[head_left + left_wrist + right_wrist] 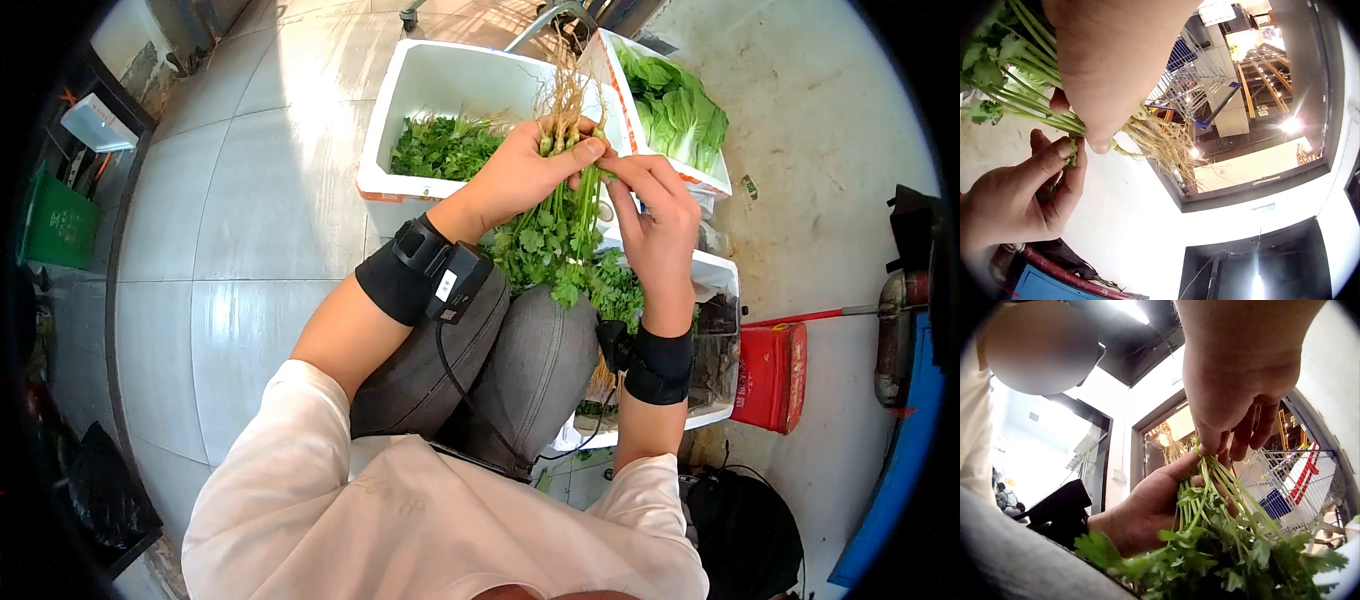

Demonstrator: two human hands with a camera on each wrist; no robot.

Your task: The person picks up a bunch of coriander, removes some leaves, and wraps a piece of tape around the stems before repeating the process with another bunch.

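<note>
In the head view a bunch of coriander [545, 235] hangs leaves down over the knees, its pale stringy roots [565, 95] pointing away from the body. My left hand [530, 170] grips the stems just below the roots, thumb across the front. Close beside that thumb, my right hand [660, 205] bends its fingertips in at the edge of the bunch. The left wrist view shows the right thumb and forefinger pinching a small green piece [1073, 153] against the stems. Leaves fill the bottom of the right wrist view, below both hands.
Ahead stands a white foam box [385, 120] with more coriander [445, 150] inside. Leafy lettuce [675, 105] fills another box to its right. A third foam box [728, 280] sits by the right knee, near a red container [770, 380]. A shopping cart [1191, 75] stands beyond.
</note>
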